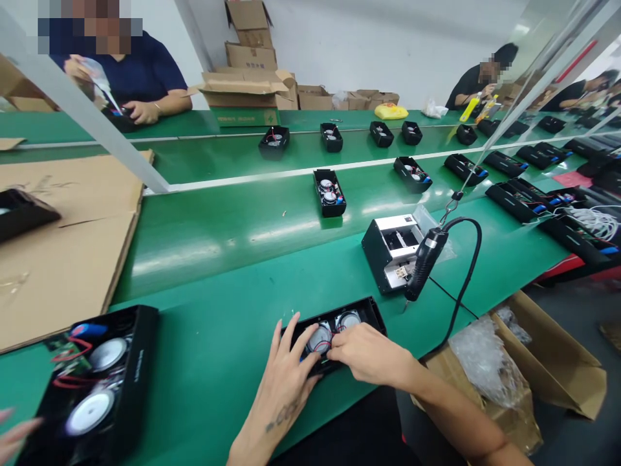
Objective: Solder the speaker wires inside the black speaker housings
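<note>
A black speaker housing (372, 313) with two round silver speakers lies on the green bench at the front centre. My left hand (291, 362) rests over its left part, fingers spread, fingertips at the left speaker (319, 339). From the right, my right hand (361, 349) reaches in with its fingers pressed together between the two speakers, beside thin red wires. What those fingertips hold, if anything, is hidden. The right speaker (348, 320) shows just above my right hand.
An electric screwdriver (427, 262) hangs by a black-and-silver screw feeder (383, 259). Another housing (140, 362) lies at left, near another person's hand (17, 433). Cardboard (72, 239) lies behind it. More housings line the conveyor (233, 220); people sit across.
</note>
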`<state>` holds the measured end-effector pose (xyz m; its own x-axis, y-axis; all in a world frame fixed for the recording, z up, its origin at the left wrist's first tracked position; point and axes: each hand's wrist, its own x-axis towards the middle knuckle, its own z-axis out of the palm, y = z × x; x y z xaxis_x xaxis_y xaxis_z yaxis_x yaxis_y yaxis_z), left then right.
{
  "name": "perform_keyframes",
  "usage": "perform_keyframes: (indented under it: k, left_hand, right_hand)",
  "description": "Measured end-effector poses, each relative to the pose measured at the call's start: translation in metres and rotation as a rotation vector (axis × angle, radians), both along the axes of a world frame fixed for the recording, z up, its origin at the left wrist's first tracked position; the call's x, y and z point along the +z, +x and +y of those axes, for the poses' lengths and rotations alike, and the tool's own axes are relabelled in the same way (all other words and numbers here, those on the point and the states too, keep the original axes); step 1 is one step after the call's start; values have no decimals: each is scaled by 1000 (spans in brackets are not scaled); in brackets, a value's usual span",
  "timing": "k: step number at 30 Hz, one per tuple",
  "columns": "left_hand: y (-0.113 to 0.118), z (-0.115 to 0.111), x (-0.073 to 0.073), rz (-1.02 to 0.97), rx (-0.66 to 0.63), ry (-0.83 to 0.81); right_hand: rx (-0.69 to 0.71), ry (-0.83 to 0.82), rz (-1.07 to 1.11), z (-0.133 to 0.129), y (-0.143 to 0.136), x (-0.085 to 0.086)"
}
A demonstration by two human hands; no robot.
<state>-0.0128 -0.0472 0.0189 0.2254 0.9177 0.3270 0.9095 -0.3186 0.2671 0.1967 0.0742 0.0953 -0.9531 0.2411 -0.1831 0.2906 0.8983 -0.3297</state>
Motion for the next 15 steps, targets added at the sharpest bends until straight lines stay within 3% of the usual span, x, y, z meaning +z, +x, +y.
perform_keyframes:
  k: [4,15]
  left_hand:
    - [-2,5,3,-26,-68,-50]
    - [5,9,4,100,-106,4]
  right_hand:
    - [9,-48,32,1,6,-1]
    - [56,123,171,-17,11,-32]
